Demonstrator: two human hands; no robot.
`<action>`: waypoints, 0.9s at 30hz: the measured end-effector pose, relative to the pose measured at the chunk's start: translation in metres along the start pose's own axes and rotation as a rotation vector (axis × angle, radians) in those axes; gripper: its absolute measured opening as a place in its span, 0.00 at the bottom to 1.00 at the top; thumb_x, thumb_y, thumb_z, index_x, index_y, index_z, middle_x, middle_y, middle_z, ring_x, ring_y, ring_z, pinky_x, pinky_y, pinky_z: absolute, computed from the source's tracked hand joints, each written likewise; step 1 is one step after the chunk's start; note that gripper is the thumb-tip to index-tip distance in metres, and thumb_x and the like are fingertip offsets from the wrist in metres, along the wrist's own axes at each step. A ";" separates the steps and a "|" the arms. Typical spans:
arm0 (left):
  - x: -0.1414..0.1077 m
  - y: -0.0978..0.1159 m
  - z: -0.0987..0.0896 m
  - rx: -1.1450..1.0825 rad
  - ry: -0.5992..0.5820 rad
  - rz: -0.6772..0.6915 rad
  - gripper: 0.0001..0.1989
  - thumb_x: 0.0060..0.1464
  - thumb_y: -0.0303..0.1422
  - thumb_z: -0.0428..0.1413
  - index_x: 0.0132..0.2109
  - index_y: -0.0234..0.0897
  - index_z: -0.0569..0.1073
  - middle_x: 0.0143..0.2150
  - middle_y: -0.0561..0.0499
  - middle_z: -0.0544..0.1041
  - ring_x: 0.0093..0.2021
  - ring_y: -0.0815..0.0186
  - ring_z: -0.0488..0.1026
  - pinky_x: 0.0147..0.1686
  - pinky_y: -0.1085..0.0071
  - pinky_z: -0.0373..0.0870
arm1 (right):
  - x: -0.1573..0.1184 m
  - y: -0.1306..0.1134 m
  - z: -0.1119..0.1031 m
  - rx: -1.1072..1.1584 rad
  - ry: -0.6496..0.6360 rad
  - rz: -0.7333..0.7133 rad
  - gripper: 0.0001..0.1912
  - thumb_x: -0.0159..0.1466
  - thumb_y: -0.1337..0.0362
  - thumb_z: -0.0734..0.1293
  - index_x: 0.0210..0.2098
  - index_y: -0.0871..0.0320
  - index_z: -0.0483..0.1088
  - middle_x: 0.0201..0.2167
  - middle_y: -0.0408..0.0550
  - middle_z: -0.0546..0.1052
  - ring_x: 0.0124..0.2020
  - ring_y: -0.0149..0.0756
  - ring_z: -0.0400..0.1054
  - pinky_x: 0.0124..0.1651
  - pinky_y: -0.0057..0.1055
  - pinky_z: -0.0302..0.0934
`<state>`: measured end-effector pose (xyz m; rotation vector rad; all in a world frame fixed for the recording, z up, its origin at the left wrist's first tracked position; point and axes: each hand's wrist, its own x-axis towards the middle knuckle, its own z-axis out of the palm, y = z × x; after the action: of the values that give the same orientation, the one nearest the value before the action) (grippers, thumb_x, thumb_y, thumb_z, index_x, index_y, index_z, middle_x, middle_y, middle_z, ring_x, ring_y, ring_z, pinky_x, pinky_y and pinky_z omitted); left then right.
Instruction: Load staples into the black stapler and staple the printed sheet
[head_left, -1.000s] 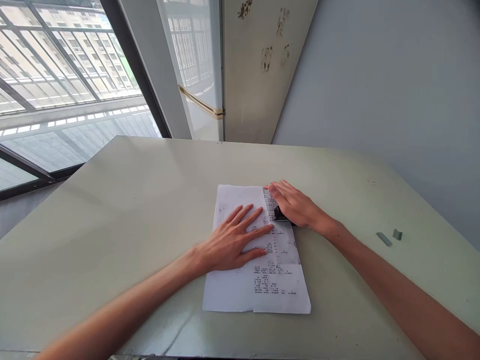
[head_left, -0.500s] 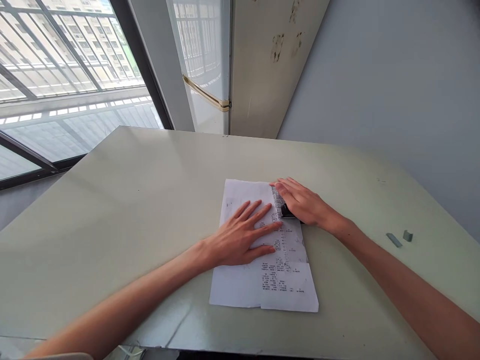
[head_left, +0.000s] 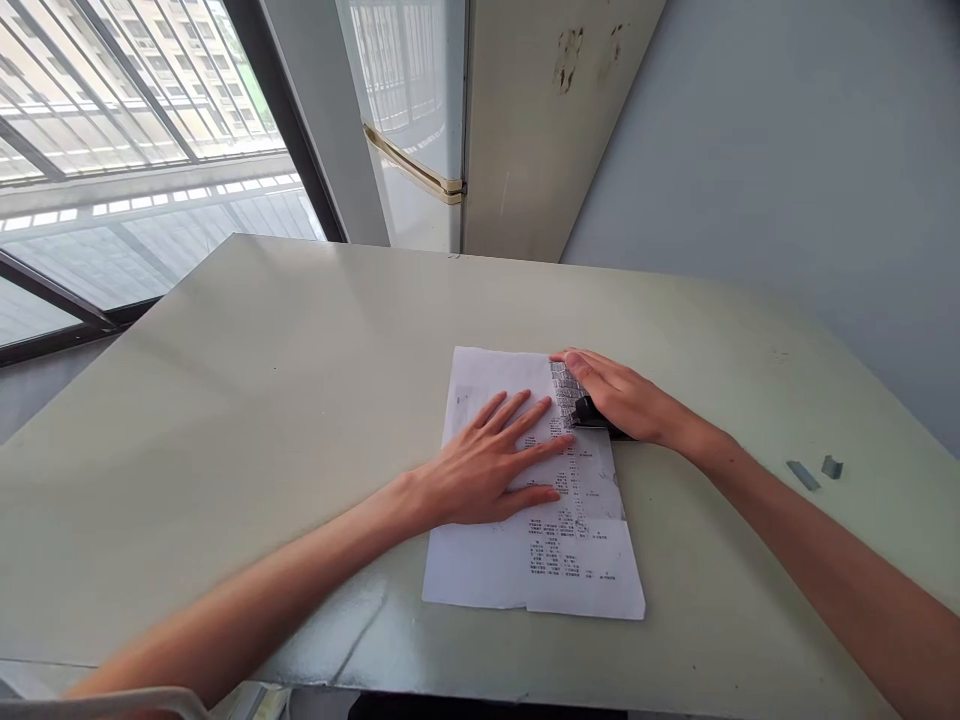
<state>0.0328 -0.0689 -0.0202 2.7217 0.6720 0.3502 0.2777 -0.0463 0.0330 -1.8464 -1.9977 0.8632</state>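
A printed sheet of paper [head_left: 480, 570] lies on the table, with creases and lines of small text on its right half. My left hand [head_left: 499, 465] rests flat on the paper, fingers spread, holding nothing. At the sheet's upper right edge, my right hand [head_left: 626, 395] is closed over a small black tool [head_left: 587, 411] with a shiny lower edge. Most of that tool is under the palm, so its exact kind is hidden. Left of it, a dense patch of dark print [head_left: 566, 385] shows on the paper.
Two small grey-green pieces [head_left: 803, 475] lie on the pale table [head_left: 225, 420], right of my right forearm. Beyond the far edge stands a fridge [head_left: 517, 130] with a gold handle. A window [head_left: 135, 120] is at the left and a wall [head_left: 787, 150] at the right.
My right hand and the black tool have shifted slightly right across the paper, showing more of the dense print. My left hand stays flat on the sheet. The camera view has moved a little.
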 end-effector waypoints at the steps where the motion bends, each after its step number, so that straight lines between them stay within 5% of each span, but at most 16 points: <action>1: 0.000 0.000 0.000 0.004 -0.005 0.001 0.33 0.72 0.55 0.48 0.76 0.48 0.62 0.82 0.47 0.45 0.81 0.44 0.41 0.78 0.42 0.41 | 0.000 0.001 0.000 0.017 -0.001 0.000 0.34 0.76 0.39 0.47 0.64 0.44 0.72 0.71 0.40 0.71 0.74 0.47 0.61 0.75 0.45 0.54; 27: 0.004 0.004 0.001 -0.027 -0.002 -0.006 0.32 0.73 0.55 0.48 0.76 0.49 0.62 0.82 0.50 0.43 0.81 0.47 0.37 0.79 0.44 0.40 | 0.003 0.004 0.002 -0.028 0.031 -0.024 0.32 0.77 0.41 0.47 0.63 0.45 0.72 0.70 0.41 0.72 0.72 0.48 0.63 0.74 0.46 0.56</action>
<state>0.0387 -0.0705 -0.0193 2.6940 0.6702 0.3530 0.2789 -0.0435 0.0283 -1.8350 -2.0190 0.7992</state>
